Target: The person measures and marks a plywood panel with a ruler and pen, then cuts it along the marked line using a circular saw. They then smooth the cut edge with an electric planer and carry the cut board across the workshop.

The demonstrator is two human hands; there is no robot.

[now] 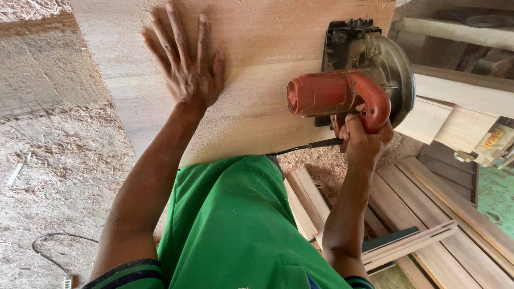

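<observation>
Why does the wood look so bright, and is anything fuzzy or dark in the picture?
Head view: soft daylight falls evenly on the wooden board, with no harsh glare; the left hand casts only a faint shadow; the right hand and red circular saw look sharp; the far top-right corner is darker; edges bend a little.

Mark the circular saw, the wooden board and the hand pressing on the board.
circular saw [334,96], head view, on its red motor housing.
wooden board [257,101], head view, on its bare dusty face.
left hand [190,75], head view, on the back of the hand.
</observation>
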